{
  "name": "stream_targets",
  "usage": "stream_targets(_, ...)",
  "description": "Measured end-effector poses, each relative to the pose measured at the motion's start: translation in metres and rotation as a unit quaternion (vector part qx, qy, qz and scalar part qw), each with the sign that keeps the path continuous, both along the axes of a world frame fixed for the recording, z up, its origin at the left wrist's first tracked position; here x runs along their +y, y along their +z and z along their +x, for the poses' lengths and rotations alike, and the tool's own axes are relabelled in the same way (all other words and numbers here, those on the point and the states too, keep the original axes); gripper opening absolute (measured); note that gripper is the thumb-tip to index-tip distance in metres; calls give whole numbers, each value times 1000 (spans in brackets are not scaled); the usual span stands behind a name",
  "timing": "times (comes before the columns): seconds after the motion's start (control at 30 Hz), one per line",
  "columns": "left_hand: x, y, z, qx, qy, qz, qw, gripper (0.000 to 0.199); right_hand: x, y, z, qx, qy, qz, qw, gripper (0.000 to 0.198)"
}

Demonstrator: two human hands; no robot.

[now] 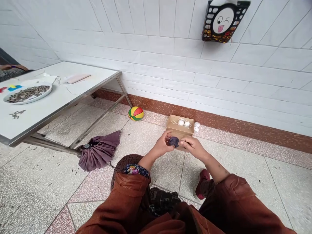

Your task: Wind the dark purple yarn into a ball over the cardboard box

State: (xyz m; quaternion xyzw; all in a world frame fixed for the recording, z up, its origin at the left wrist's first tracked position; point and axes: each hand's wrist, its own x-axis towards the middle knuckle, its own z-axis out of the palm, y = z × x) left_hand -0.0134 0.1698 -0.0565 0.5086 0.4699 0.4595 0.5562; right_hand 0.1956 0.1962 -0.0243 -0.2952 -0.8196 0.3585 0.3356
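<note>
A small ball of dark purple yarn (174,141) sits in my left hand (162,144), whose fingers and thumb curve round it. My right hand (192,146) is at the ball's right side, thumb and fingers pinched on a short dark strand that leads from it. Just beyond both hands, an open cardboard box (170,122) stands on the floor against the wall. Inside it lie two white balls (181,122) with loose white strings. My forearms partly cover the box's near flap.
A white table (80,70) at left bears a plate (46,93) of sunflower seeds. A purple umbrella (97,152) and a striped ball (136,113) lie on the floor. Clear round pieces (197,126) are beside the box. A black basket (207,24) hangs on the wall.
</note>
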Motion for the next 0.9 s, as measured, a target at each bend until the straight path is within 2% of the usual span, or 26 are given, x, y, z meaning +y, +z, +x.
stream_targets(0.07, -3, 0, 2, -10, -57, -2, 998, 83, 8, -3, 1, 21, -57, -14, 998, 34)
stream_targets(0.13, -6, 2, 4, -67, -97, -2, 993, 81, 15, -13, -1, 29, -116, -35, 992, 33)
stream_targets(0.23, -6, 6, 5, -174, -79, 6, 982, 76, 20, -34, -8, 10, -155, -84, 984, 35)
stream_targets(0.3, -3, 7, 6, -218, -35, 6, 975, 74, 17, -46, -13, -26, -131, -96, 986, 34)
stream_targets(0.4, 2, 4, 6, -225, 24, 5, 974, 70, 5, -50, -16, -94, -58, -49, 993, 32)
stream_targets(0.5, 5, 0, 7, -155, 74, 18, 985, 71, -4, -38, -12, -125, -6, 22, 992, 30)
stream_targets(0.57, 5, -2, 7, -85, 75, 20, 993, 75, -4, -27, -7, -109, 10, 46, 993, 30)
stream_targets(0.63, 4, -2, 7, -36, 34, 9, 999, 81, 0, -18, -1, -83, 11, 53, 995, 30)
stream_targets(0.7, 0, -1, 7, -36, -33, -4, 999, 83, 5, -14, 2, -61, -1, 50, 997, 31)
stream_targets(0.8, -6, 2, 10, -116, -131, -16, 984, 79, 11, -15, 1, -23, -36, 29, 999, 30)
stream_targets(0.9, -11, 7, 12, -217, -163, -40, 962, 74, 13, -24, -4, 19, -96, -6, 995, 27)
